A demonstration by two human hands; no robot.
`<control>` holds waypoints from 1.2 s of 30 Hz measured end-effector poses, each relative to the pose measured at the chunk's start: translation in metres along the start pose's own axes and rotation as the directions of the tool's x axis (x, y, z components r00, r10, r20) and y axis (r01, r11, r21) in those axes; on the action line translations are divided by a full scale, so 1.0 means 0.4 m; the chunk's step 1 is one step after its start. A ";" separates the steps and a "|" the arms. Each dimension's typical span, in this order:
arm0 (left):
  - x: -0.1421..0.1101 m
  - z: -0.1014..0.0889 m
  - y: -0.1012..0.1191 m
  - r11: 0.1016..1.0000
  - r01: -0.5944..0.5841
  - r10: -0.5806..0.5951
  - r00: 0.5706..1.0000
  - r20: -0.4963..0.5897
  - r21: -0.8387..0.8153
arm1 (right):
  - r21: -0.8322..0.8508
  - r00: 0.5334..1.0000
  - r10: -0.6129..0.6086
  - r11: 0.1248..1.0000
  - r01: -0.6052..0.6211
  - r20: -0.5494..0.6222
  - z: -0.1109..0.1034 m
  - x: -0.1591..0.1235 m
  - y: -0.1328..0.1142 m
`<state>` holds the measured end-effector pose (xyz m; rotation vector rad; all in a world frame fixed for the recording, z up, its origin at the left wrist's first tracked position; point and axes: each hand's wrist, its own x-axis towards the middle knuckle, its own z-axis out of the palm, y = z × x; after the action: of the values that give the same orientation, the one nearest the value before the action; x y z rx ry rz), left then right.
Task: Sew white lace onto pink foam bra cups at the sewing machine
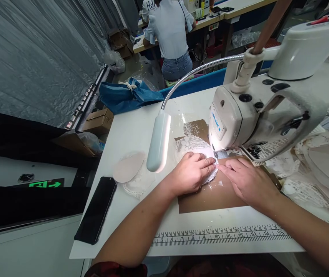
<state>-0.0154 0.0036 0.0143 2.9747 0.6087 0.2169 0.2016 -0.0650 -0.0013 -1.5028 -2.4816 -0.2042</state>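
Beside the sewing machine (230,111): the rounded white lace (191,143) lies on a brown sheet (210,200), its right edge at the machine's lit lower end; I take it as the centre of my clock.
Left hand (192,174): palm down over the lace, my fingers close together and pressing on it, fingertips toward three o'clock; the thumb is out of sight.
Right hand (246,177): at four o'clock, the index finger reaching to the lace edge near my left fingertips, other fingers curled; I cannot tell whether it pinches the fabric.
Machine: its body stretches from two to three o'clock, close above my right hand.
Lamp (158,142): at nine o'clock, hanging on a bent metal neck.
Round pad (129,167): further out at nine o'clock, partly over a pale lace-edged piece (137,188).
Phone (95,211): at eight o'clock, lying dark on the white table (132,130).
Ruler strip (222,235): at six o'clock, along my near edge.
Lace pile (305,192): at three o'clock, beyond my right hand.
Blue cloth (130,97): at ten o'clock, by the table's far edge.
Co-worker (171,34): past eleven o'clock, seated, back toward me.
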 end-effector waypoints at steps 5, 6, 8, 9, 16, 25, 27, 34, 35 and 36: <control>0.006 -0.003 0.005 0.999 0.031 -0.032 0.999 -0.005 -0.019 | -0.038 1.000 0.025 0.999 -0.025 0.001 0.000 0.013 0.001; 0.007 -0.004 0.006 0.999 0.039 -0.039 0.999 -0.009 -0.027 | -0.047 1.000 0.030 0.998 -0.030 -0.005 0.000 0.015 0.002; 0.007 -0.007 0.007 0.997 0.050 -0.051 0.998 -0.020 -0.051 | -0.058 0.999 0.040 0.997 -0.041 -0.021 0.000 0.019 0.004; 0.007 -0.009 0.007 0.996 0.055 -0.057 0.998 -0.025 -0.067 | -0.058 0.999 0.044 0.997 -0.046 -0.028 -0.001 0.019 0.005; -0.001 -0.009 -0.006 0.981 0.047 -0.065 0.994 -0.091 -0.189 | 0.097 0.999 -0.048 0.994 0.048 -0.009 -0.007 0.002 0.011; -0.008 -0.007 -0.021 0.969 -0.040 0.013 0.994 -0.110 -0.242 | 0.271 0.989 -0.148 0.953 0.135 0.027 0.003 -0.014 0.021; -0.008 -0.007 -0.020 0.974 -0.055 0.037 0.996 -0.086 -0.221 | 0.273 0.988 -0.152 0.952 0.140 0.024 0.003 -0.016 0.021; 0.000 -0.008 -0.007 0.979 -0.090 0.084 0.996 -0.037 -0.185 | 0.301 0.995 -0.098 0.949 0.092 0.007 0.008 -0.025 0.022; 0.000 -0.008 -0.007 0.978 -0.091 0.085 0.996 -0.037 -0.187 | 0.313 0.997 -0.080 0.946 0.080 -0.012 0.010 -0.026 0.023; 0.000 -0.008 -0.006 0.978 -0.091 0.085 0.996 -0.038 -0.188 | 0.324 0.998 -0.062 0.944 0.069 -0.032 0.011 -0.026 0.023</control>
<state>-0.0168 0.0060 0.0172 2.8206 0.4324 0.3082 0.2139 -0.0684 -0.0084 -1.2756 -2.4040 0.1711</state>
